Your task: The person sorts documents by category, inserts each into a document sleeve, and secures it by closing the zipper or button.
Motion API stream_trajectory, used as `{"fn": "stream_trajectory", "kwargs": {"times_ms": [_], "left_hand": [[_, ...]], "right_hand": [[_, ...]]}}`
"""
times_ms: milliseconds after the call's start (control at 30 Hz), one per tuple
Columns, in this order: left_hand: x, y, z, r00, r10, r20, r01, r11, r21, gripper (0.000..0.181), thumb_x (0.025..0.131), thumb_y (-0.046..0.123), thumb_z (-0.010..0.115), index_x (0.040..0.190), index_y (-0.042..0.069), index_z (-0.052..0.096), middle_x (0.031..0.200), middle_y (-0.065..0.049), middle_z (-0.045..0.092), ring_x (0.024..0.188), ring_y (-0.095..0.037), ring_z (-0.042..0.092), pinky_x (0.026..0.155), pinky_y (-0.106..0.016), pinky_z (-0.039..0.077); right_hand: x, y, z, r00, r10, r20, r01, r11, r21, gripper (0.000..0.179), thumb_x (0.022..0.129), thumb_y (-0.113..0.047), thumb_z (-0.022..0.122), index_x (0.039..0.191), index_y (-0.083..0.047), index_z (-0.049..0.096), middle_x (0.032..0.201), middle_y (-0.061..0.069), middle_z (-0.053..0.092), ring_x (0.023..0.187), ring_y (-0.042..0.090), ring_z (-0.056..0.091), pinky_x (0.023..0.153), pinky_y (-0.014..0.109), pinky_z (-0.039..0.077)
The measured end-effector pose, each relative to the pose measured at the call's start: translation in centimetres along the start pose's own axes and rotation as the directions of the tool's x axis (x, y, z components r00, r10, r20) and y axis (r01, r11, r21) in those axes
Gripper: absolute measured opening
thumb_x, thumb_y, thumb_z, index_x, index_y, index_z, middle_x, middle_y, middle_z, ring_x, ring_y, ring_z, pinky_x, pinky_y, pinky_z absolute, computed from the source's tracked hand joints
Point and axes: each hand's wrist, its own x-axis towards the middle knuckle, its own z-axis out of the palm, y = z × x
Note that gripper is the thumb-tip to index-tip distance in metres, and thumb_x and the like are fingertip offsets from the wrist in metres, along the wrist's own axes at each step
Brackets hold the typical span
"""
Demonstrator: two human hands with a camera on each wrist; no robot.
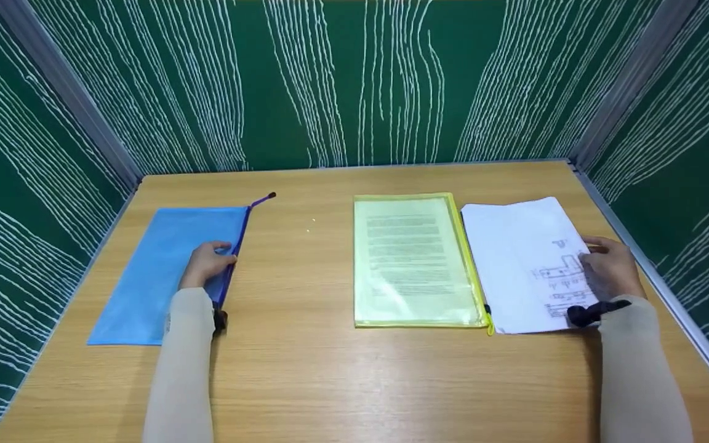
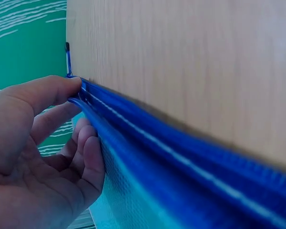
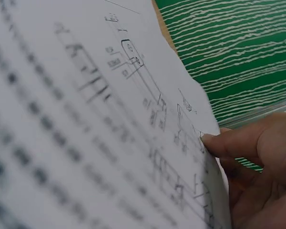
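Observation:
A blue zip folder lies flat at the left of the table. My left hand pinches its dark blue zip edge, and in the left wrist view the folder's mouth gapes between two zip strips. The zip's far end, with a black tip, points away. On the right, my right hand holds the right edge of a stack of white paper between thumb and fingers. Printed drawings and text show on the top sheet. The number of sheets is unclear.
A yellow zip folder with a printed page inside lies beside the paper's left edge. Tiny white specks dot the wooden table. Green walls with white lines enclose the back and sides.

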Motion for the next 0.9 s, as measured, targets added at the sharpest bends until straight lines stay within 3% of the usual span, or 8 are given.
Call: {"fn": "stream_trajectory", "kwargs": {"times_ms": [100,200,433,633,900], "left_hand": [[0.0,-0.1,-0.1,1.000,0.020,0.015,-0.020,1.000,0.013,0.053,0.098,0.021,0.049,0.146,0.000,0.038,0.150,-0.026,0.034,0.138,-0.041,0.033,0.111,-0.053,0.034],[-0.1,-0.2,-0.2,0.999,0.042,0.022,-0.042,0.999,0.019,0.052,0.099,0.020,0.048,0.145,-0.001,0.038,0.150,-0.027,0.034,0.139,-0.041,0.032,0.111,-0.053,0.034],[-0.3,-0.2,-0.3,0.996,0.082,0.046,-0.082,0.997,0.005,0.050,0.101,0.018,0.045,0.146,-0.001,0.036,0.150,-0.027,0.034,0.137,-0.042,0.035,0.110,-0.053,0.035],[-0.8,0.4,-0.5,0.994,0.079,0.073,-0.081,0.996,0.027,0.049,0.101,0.019,0.042,0.146,0.000,0.037,0.150,-0.028,0.033,0.138,-0.043,0.032,0.112,-0.053,0.033],[-0.6,0.5,-0.5,0.992,0.059,0.115,-0.062,0.998,0.021,0.050,0.102,0.019,0.040,0.148,0.002,0.034,0.152,-0.027,0.031,0.138,-0.041,0.033,0.112,-0.053,0.033]], "right_hand": [[-0.1,-0.1,-0.6,0.999,0.049,-0.014,-0.048,0.997,0.064,0.058,0.097,-0.010,0.051,0.151,-0.011,0.031,0.125,0.005,0.043,0.114,0.020,0.040,0.094,0.027,0.040],[-0.1,-0.2,-1.2,0.996,0.091,-0.018,-0.089,0.991,0.099,0.056,0.097,-0.015,0.053,0.150,-0.014,0.034,0.116,-0.003,0.044,0.111,0.016,0.040,0.096,0.030,0.037],[-0.5,0.1,-1.9,0.996,0.079,-0.043,-0.073,0.990,0.122,0.052,0.098,-0.018,0.052,0.148,-0.016,0.038,0.108,-0.008,0.046,0.095,0.007,0.047,0.080,0.018,0.042],[-0.6,0.1,-2.3,0.988,0.150,-0.024,-0.144,0.975,0.169,0.052,0.099,-0.023,0.052,0.149,-0.022,0.036,0.110,-0.010,0.044,0.103,0.009,0.043,0.091,0.026,0.035],[-0.7,-0.3,-2.2,0.982,0.187,-0.005,-0.181,0.955,0.236,0.055,0.097,-0.026,0.057,0.148,-0.028,0.038,0.108,-0.014,0.044,0.104,0.008,0.045,0.086,0.020,0.042]]}}
